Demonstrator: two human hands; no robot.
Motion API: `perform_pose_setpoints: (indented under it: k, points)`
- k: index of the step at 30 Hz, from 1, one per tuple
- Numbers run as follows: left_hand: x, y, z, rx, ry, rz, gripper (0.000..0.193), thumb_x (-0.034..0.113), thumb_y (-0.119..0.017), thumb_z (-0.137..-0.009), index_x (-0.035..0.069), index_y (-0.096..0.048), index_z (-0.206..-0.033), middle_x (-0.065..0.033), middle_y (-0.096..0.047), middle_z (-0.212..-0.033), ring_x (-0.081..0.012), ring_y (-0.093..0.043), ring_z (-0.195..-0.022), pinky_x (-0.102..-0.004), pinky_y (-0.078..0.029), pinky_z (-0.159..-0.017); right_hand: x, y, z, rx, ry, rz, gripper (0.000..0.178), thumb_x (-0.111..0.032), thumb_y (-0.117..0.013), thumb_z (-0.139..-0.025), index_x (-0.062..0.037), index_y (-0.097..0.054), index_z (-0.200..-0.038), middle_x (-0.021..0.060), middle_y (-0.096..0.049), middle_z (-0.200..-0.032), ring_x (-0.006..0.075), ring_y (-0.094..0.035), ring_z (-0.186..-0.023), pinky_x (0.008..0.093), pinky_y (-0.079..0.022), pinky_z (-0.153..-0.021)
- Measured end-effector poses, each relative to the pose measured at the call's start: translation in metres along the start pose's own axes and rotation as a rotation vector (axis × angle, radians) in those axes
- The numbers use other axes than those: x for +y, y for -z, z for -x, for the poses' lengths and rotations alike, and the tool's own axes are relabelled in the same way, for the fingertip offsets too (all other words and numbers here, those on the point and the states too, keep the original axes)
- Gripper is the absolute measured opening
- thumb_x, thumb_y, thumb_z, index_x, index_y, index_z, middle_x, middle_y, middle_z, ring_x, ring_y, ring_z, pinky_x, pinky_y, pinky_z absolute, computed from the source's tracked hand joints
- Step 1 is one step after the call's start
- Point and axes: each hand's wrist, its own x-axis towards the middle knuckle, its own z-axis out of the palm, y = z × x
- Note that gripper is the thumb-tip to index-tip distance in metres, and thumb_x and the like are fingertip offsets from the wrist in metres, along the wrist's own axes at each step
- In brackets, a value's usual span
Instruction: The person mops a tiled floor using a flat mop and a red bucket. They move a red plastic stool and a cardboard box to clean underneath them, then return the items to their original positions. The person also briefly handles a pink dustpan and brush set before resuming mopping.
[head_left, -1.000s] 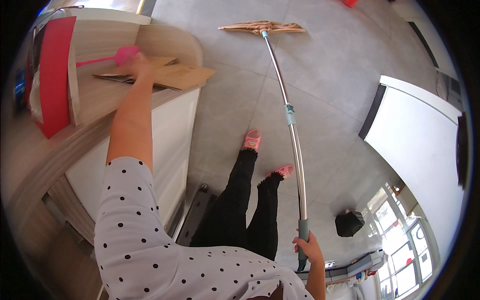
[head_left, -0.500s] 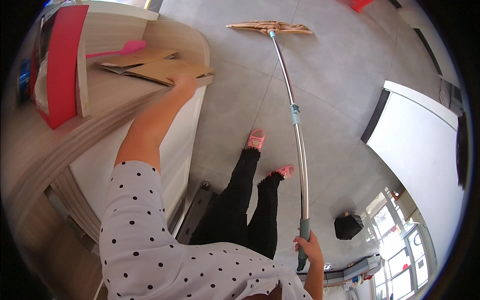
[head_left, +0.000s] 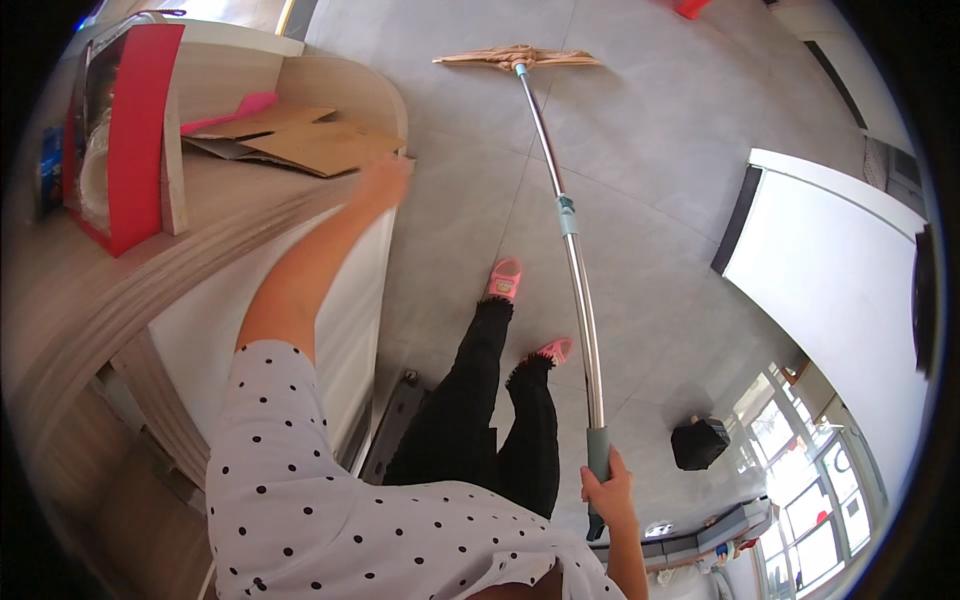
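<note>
My right hand (head_left: 611, 488) is wrapped round the grey-green grip of a flat mop (head_left: 583, 320), low in the picture. Its long metal pole runs up and away to a wide head (head_left: 515, 58) covered in brown cloth, which lies on the floor. At the rounded end of the wooden counter, my left hand (head_left: 384, 182) is by the near edge of a folded cardboard piece (head_left: 310, 145). Motion smears its fingers, so I cannot tell whether they touch the cardboard. Partly behind the cardboard lies a pink plastic thing (head_left: 255, 104).
A red-sided box (head_left: 145, 140) stands on the wooden counter (head_left: 235, 190) at left. To the right is a white cabinet (head_left: 815, 240) with a dark base. A black bin-like object (head_left: 699, 443) stands on the grey tiled floor (head_left: 650, 160). Pink shoes (head_left: 505, 279) are below me.
My left hand has drawn back from the top of the cardboard to the counter's edge, nearer me. The mop has shifted slightly left in view, still in my right hand.
</note>
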Motion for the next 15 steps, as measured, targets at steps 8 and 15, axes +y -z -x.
perform_pose_setpoints:
  k: [8,15]
  points:
    - [0.195,0.046,0.018,-0.467,0.359,1.59,0.059,0.034,-0.051,-0.079,0.008,-0.023,-0.123,-0.0158,-0.053,-0.094,-0.0277,-0.056,-0.073,-0.0451,-0.046,-0.064,-0.04,-0.045,-0.04,-0.304,0.239,-0.331,0.05,-0.016,-0.053,-0.079,-0.0065,-0.032,-0.123,0.0087,-0.054,-0.07,0.0167,-0.055,-0.052,0.0273,-0.046,-0.051]
    - [0.211,-0.005,0.008,-0.144,0.476,1.226,0.069,0.02,-0.049,-0.076,0.003,-0.004,-0.126,-0.0213,-0.053,-0.084,-0.0303,-0.057,-0.067,-0.0406,-0.047,-0.056,-0.038,-0.098,-0.026,-0.602,-0.1,-1.139,0.027,-0.024,-0.039,-0.088,-0.0113,-0.034,-0.112,0.0071,-0.047,-0.072,0.0111,-0.04,-0.05,0.0222,-0.035,-0.043]
